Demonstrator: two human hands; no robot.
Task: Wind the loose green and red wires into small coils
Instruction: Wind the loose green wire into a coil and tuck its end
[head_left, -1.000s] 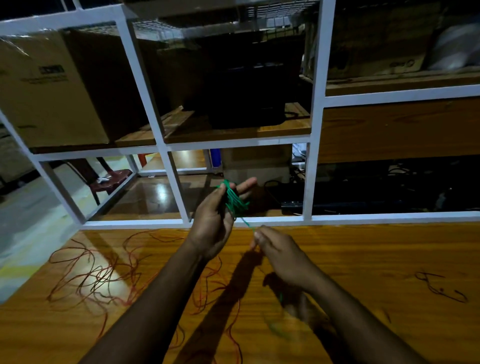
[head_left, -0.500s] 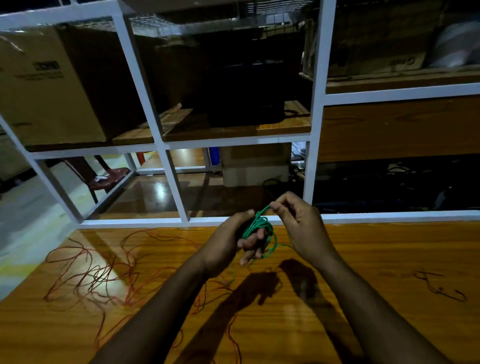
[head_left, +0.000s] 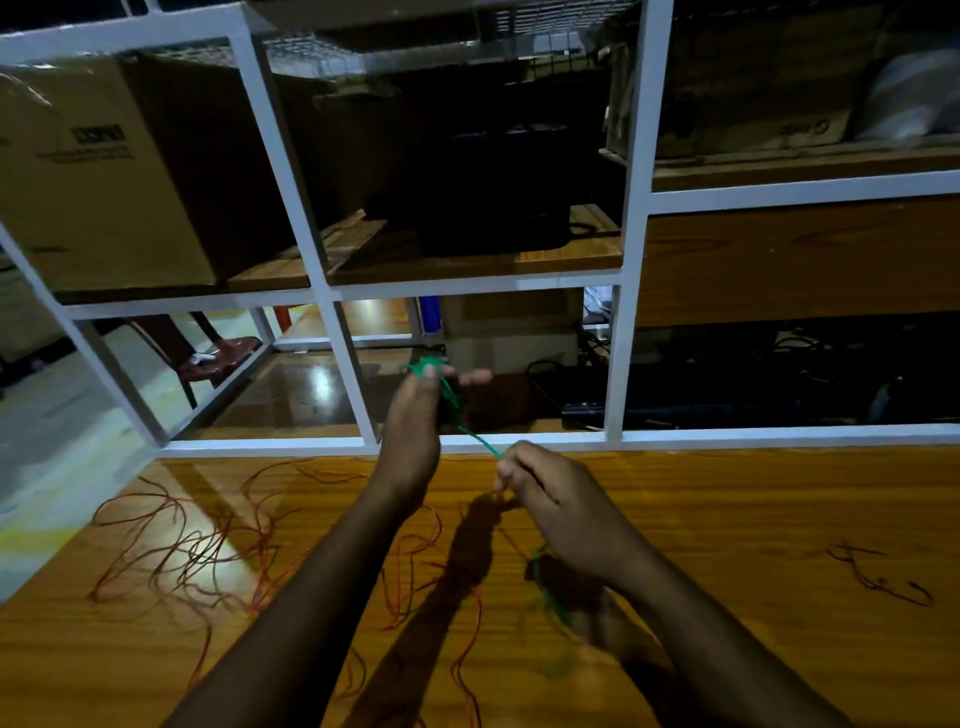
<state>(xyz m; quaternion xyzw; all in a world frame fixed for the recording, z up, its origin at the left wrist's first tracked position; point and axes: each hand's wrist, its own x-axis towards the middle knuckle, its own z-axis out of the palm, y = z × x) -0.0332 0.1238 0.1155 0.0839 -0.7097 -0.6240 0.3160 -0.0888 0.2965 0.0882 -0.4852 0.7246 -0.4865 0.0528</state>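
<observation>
Right hand (head_left: 550, 493) has dropped back from the left hand (head_left: 413, 421), pinching the green wire (head_left: 470, 434) taut, while the left grips its half-wound coil above the desk (head_left: 753, 519); a green tail and all the red wires (head_left: 218, 540) remain loose.

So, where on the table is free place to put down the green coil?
The widest bare patch of table lies between the right hand and the small dark wire scrap, back to the white frame. Below and left of the left hand, red wires crowd the top; the green wire trails under the right wrist.
</observation>
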